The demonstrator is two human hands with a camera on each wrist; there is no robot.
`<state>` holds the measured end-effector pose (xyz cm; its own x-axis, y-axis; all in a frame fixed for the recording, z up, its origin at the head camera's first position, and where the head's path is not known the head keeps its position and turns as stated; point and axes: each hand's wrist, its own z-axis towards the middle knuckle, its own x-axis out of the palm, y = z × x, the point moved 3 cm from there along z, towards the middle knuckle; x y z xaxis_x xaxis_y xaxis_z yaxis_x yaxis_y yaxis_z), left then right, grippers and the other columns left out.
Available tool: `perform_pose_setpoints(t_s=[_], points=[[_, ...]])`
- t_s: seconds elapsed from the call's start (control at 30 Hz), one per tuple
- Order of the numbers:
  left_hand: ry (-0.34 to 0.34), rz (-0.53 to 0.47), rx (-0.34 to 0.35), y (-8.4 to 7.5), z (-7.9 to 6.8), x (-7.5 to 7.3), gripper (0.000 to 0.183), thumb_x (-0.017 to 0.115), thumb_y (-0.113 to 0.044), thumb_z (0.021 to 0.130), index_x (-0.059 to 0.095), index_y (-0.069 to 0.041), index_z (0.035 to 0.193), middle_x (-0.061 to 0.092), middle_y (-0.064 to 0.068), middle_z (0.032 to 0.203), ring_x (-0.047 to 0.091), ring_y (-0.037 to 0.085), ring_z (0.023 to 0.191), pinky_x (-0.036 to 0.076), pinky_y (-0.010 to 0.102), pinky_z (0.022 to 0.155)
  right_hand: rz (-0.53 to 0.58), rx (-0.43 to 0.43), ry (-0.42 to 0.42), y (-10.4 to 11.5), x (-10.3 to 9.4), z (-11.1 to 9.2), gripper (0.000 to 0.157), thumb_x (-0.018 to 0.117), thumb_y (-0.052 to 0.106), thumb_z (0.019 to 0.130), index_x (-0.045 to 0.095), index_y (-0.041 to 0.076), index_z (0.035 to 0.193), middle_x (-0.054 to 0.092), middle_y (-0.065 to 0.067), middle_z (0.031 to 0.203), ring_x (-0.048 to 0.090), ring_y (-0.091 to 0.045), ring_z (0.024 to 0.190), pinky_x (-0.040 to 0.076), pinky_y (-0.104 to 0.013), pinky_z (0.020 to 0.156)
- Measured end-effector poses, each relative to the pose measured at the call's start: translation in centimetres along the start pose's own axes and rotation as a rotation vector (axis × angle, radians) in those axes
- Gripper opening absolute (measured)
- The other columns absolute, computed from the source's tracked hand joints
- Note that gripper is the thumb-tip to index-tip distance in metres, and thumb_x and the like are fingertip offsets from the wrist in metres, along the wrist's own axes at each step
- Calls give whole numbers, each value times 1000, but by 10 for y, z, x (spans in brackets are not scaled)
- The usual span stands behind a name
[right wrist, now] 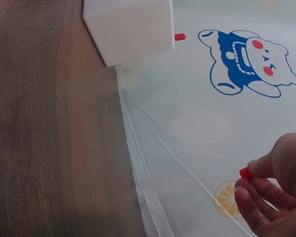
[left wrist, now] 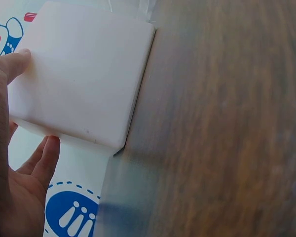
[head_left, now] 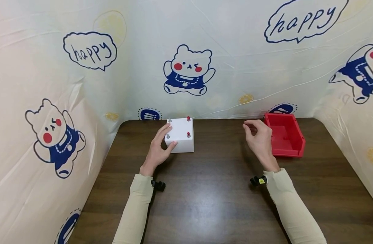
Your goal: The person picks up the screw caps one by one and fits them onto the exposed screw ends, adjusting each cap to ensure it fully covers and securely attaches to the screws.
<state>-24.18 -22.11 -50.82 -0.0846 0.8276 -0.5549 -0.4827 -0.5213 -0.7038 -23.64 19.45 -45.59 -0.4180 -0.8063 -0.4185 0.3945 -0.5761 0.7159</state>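
A white box (head_left: 183,145) stands near the table's back edge, with metal posts at the corners of its top. The two right posts carry red caps (head_left: 188,134); the two left posts (head_left: 168,136) show bare metal. My left hand (head_left: 157,150) holds the box by its left side, thumb on the front face and fingers along the side. Well to the right of the box, my right hand (head_left: 261,142) is raised above the table. Its thumb and fingertips pinch a small red cap (right wrist: 245,173), seen in the right wrist view.
A red open bin (head_left: 300,145) stands right beside my right hand, at the back right; part of its left side is hidden. The dark wooden table (head_left: 198,196) ends at a hanging cloth (head_left: 229,78) printed with bears, behind and at both sides.
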Motion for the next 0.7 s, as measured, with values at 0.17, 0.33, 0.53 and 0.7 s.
perform_pose_setpoints(t_s=[0.17,0.33,0.53,0.7], points=[[2,3,-9,1,0,0,64,78,-26,100,52,-29,158,38,-10,171,38,18,157,37,53,126,2,-11,2,4,1,0,17,78,7,97,81,6,114,78,-16,110,74,-32,88,45,-1,82],[2,4,-5,1,0,0,63,78,-26,100,52,-28,158,38,-9,171,38,19,157,36,53,127,3,-20,13,7,3,-1,16,78,7,97,81,5,113,78,-16,110,73,-30,88,48,-3,82],[3,0,-5,1,0,0,64,78,-25,100,52,-28,158,38,-10,171,38,16,157,36,51,127,2,-17,29,8,7,-2,16,78,7,97,81,5,112,79,-15,110,74,-29,88,50,-6,81],[3,2,-1,2,0,0,64,78,-25,100,52,-28,158,38,-11,170,37,15,157,35,49,128,-2,-12,39,9,9,-3,15,78,8,97,80,4,111,79,-15,109,74,-29,88,49,-6,81]])
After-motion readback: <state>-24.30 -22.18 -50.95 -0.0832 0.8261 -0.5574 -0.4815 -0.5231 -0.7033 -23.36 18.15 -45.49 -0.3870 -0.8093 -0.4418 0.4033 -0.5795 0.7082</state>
